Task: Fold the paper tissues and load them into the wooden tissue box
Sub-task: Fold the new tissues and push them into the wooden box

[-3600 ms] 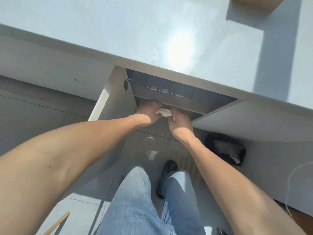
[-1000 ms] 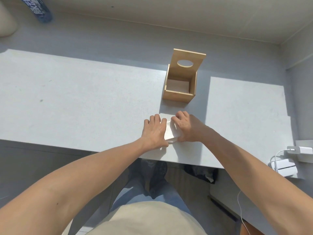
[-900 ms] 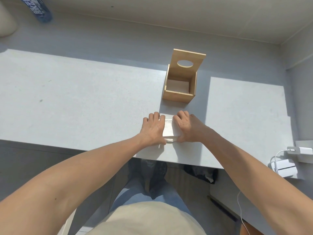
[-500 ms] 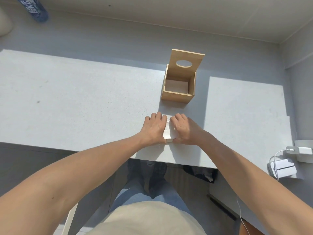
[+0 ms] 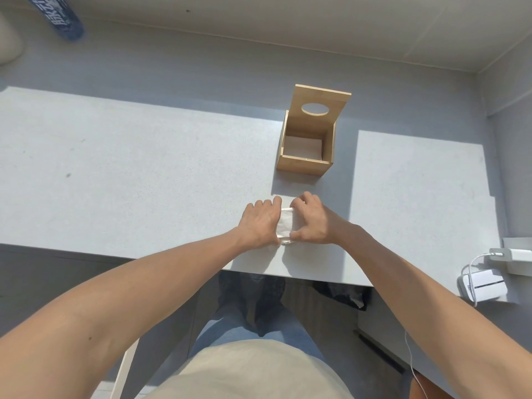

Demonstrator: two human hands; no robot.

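A small stack of white paper tissues point(image 5: 285, 227) lies on the grey table point(image 5: 129, 168) near its front edge. My left hand point(image 5: 259, 223) presses against its left side and my right hand point(image 5: 311, 223) grips its right side, fingers curled over the far edge. Most of the stack is hidden between the two hands. The wooden tissue box point(image 5: 305, 165) stands a short way beyond the hands, its hinged lid point(image 5: 319, 110) with an oval hole raised upright at the back. Something pale lies on the box's floor.
A blue bottle point(image 5: 62, 18) lies at the far left corner. A white charger point(image 5: 515, 254) and a white box with cable point(image 5: 483, 286) sit low at the right. The table's front edge runs just under my wrists.
Earlier both hands took tissues from a drawer under the table. Over the last second the hands have squeezed closer together on the stack lying on the tabletop.
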